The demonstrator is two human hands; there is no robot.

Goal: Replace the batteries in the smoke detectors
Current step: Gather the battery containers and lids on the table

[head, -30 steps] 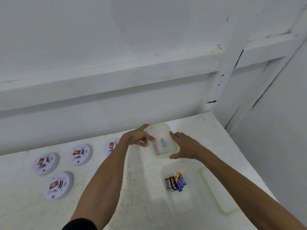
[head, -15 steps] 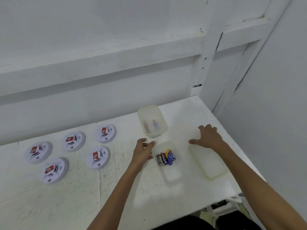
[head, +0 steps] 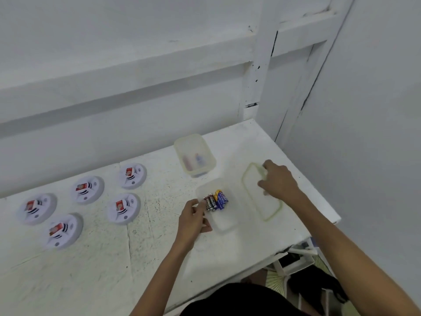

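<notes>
Several round white smoke detectors [head: 124, 208] with red labels lie on the left of the white table [head: 109, 258]. An open clear container [head: 224, 221] holds several batteries [head: 215, 199], dark red and blue. My left hand [head: 193, 217] grips this container's left wall, fingers at the rim beside the batteries. To its right lies a flat, green-rimmed lid [head: 265, 207]. My right hand [head: 279, 181] rests on the lid's far end with bent fingers, index at the far corner. A second, lidded container [head: 194, 155] stands behind with a few small items blurred inside.
White walls close the table in at the back and right. The table's right edge [head: 323, 226] ends just past the lid, with clutter on the floor [head: 293, 263] below it. Bare tabletop lies in front of the detectors.
Both hands set the lidded container down at the back. My left hand then took hold of the battery container, and my right hand moved onto the loose lid. The view tilted down.
</notes>
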